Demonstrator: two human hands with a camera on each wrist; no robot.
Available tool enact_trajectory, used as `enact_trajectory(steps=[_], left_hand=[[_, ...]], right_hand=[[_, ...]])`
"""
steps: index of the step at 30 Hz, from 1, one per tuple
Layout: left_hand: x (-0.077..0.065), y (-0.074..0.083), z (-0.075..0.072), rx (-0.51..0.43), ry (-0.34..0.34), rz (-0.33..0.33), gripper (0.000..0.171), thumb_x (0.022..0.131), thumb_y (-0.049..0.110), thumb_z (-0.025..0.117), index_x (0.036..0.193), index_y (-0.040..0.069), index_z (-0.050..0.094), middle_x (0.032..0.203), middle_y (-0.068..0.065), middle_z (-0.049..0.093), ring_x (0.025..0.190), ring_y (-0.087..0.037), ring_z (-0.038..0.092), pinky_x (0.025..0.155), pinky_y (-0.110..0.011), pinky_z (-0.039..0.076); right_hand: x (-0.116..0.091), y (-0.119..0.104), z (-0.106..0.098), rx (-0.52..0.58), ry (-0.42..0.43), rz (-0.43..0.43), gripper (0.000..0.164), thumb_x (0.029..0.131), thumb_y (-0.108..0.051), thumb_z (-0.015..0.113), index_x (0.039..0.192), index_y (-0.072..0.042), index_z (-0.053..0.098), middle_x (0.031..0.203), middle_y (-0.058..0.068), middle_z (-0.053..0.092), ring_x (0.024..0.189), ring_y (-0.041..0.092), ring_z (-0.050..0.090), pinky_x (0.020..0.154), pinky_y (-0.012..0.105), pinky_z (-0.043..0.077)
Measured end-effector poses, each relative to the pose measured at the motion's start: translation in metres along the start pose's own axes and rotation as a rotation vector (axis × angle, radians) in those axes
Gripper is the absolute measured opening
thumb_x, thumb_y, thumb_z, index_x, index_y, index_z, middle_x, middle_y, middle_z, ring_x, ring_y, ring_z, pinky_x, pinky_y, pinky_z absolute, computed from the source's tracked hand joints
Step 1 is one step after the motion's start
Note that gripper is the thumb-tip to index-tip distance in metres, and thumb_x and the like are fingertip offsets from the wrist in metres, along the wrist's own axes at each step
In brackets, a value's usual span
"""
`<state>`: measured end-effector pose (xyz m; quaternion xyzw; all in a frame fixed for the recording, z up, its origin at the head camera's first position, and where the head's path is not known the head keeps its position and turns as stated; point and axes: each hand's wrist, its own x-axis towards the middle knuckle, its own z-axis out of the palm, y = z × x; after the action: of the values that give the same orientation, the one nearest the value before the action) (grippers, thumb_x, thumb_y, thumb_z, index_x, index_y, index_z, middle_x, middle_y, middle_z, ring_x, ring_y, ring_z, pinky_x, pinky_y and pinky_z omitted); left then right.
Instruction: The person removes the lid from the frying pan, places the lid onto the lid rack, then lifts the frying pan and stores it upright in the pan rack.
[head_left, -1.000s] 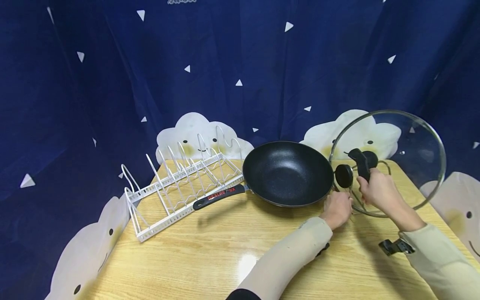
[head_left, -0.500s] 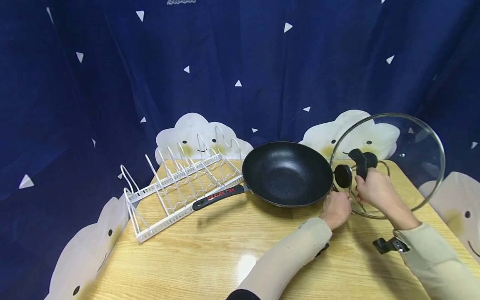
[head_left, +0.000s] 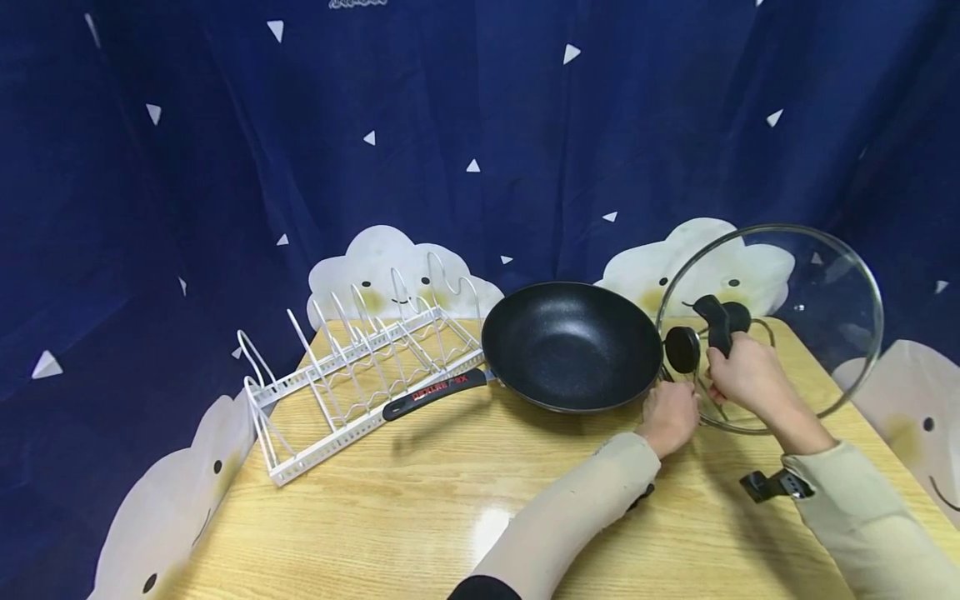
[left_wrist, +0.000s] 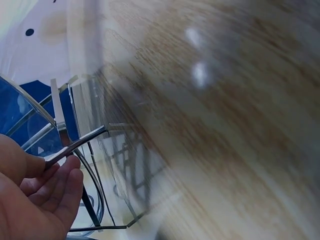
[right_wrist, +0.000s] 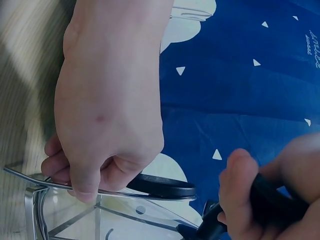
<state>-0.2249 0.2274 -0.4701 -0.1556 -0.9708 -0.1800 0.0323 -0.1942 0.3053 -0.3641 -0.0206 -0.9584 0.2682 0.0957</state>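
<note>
At the right of the table my right hand [head_left: 750, 379] grips the black handle [head_left: 716, 323] of a large clear glass lid [head_left: 862, 333] with a steel rim. The lid stands tilted up on its edge. Left of it, my left hand [head_left: 670, 417] pinches a thin metal rod [left_wrist: 82, 145] of a wire stand. A round black disc [head_left: 682, 350] sits just above that hand. In the right wrist view the black disc [right_wrist: 165, 186] appears edge-on beside the pinching fingers. Much of the stand is hidden behind the hands and glass.
A black wok [head_left: 570, 346] sits left of the hands, its long black handle [head_left: 435, 395] pointing left. Further left is a white wire rack [head_left: 360, 367] with upright loops. A dark blue curtain [head_left: 480, 125] with white clouds hangs behind the wooden table [head_left: 420, 517].
My right wrist and forearm have shifted slightly left. Both hands keep their holds, and the head view has moved a little; the wok and rack stay in place.
</note>
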Motion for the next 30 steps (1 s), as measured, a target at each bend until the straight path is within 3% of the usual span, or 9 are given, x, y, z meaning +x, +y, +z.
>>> enact_trajectory(steps=[5,12,16,21,26,30], left_hand=[[-0.001,0.000,-0.001,-0.016,-0.017,-0.022,0.012,0.095,0.039,0.055,0.090,0.034,0.065,0.084,0.011,0.066,0.071,-0.007,0.062,0.053,-0.024,0.044],[-0.004,0.002,-0.008,-0.005,-0.094,-0.021,0.013,0.095,0.031,0.053,0.087,0.030,0.064,0.070,0.007,0.060,0.058,-0.007,0.055,0.047,-0.023,0.041],[-0.004,-0.001,-0.020,0.027,-0.117,0.054,0.012,0.092,0.030,0.056,0.082,0.026,0.061,0.075,0.010,0.063,0.066,-0.005,0.058,0.053,-0.021,0.044],[-0.007,-0.012,-0.043,0.040,-0.152,0.183,0.018,0.094,0.031,0.054,0.078,0.025,0.058,0.083,0.012,0.065,0.080,-0.003,0.061,0.063,-0.018,0.046],[-0.009,-0.030,-0.067,-0.003,-0.181,0.245,0.021,0.094,0.031,0.053,0.074,0.026,0.059,0.077,0.013,0.061,0.075,-0.002,0.057,0.063,-0.017,0.043],[-0.010,-0.048,-0.087,-0.012,-0.203,0.296,0.017,0.095,0.030,0.051,0.087,0.027,0.065,0.084,0.015,0.062,0.076,-0.002,0.056,0.065,-0.017,0.043]], right_hand=[[0.000,-0.001,0.001,-0.028,0.047,-0.016,0.030,0.095,-0.016,0.041,0.093,0.013,0.049,0.051,-0.001,0.059,0.047,0.019,0.060,0.065,0.051,0.048],[-0.001,-0.001,0.000,-0.085,0.115,-0.043,0.028,0.095,-0.015,0.042,0.087,0.011,0.050,0.039,-0.005,0.051,0.061,0.045,0.060,0.055,0.050,0.044],[0.000,-0.002,-0.003,-0.113,0.158,-0.057,0.031,0.093,-0.013,0.043,0.095,0.017,0.050,0.047,0.006,0.055,0.069,0.055,0.056,0.059,0.056,0.042],[0.002,-0.004,-0.007,-0.114,0.219,-0.067,0.033,0.091,-0.011,0.046,0.105,0.019,0.049,0.075,0.029,0.057,0.073,0.055,0.055,0.058,0.057,0.041],[0.002,-0.007,-0.010,-0.121,0.253,-0.122,0.027,0.089,-0.006,0.048,0.103,0.016,0.052,0.090,0.033,0.055,0.082,0.053,0.053,0.065,0.059,0.040],[0.000,-0.008,-0.010,-0.149,0.217,-0.101,0.029,0.091,-0.011,0.048,0.105,0.014,0.052,0.098,0.033,0.049,0.087,0.054,0.050,0.067,0.060,0.039]])
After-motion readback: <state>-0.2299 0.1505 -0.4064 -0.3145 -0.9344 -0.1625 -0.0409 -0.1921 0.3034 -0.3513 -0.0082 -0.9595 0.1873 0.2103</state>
